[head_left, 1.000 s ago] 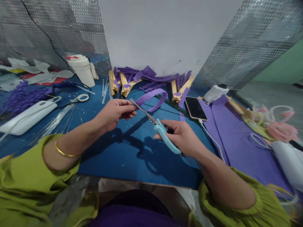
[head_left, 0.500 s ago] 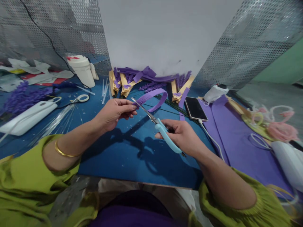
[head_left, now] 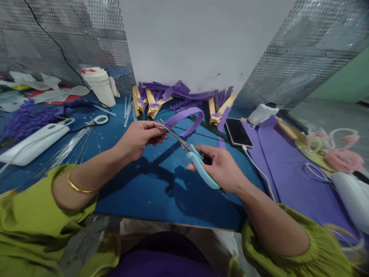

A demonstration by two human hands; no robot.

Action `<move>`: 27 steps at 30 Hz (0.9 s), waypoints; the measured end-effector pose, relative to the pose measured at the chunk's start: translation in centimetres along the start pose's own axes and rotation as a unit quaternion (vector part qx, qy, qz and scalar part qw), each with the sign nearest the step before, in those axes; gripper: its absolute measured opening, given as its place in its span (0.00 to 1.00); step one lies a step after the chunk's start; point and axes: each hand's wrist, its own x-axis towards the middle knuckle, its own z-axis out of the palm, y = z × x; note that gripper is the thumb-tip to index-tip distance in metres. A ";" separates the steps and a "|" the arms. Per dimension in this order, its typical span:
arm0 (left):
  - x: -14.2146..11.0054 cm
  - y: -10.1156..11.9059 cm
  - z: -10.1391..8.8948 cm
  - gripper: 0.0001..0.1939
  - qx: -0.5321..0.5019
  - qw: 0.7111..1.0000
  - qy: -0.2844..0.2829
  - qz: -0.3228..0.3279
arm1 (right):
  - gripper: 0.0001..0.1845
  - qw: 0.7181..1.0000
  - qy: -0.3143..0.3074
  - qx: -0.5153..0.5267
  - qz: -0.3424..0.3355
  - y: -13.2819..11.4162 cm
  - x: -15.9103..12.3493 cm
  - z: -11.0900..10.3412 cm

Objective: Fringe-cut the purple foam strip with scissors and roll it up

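Between the fingertips of my left hand (head_left: 145, 139) is one end of a purple strip (head_left: 190, 112), which looks like crepe paper. The strip curls up and to the right in a loop with notches along its edge. Light-blue-handled scissors (head_left: 201, 167) are gripped in my right hand (head_left: 220, 165). Their blades point up and left, with the tips at the strip's edge close to my left fingers. The blades look nearly closed; whether they bite into the strip I cannot tell. Shadows of both hands fall on the blue table (head_left: 161, 204).
Small paper-wrapped lavender bunches (head_left: 154, 105) stand along the back by the white panel (head_left: 207, 46). A phone (head_left: 238, 132) on a cable lies right, beside purple sheets (head_left: 291, 173). Leftward are a glue gun (head_left: 100, 86), a tape roll (head_left: 101, 119), a power strip (head_left: 34, 142) and purple flowers (head_left: 25, 119).
The scissors have shifted slightly, their blades now closer together and the handles a little lower. My left hand and the strip have hardly moved.
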 end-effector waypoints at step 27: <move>0.3 -0.1 -0.3 0.05 -0.001 1.000 -0.012 -0.027 | 0.12 0.999 -0.025 0.019 -0.019 0.4 -0.1 -0.1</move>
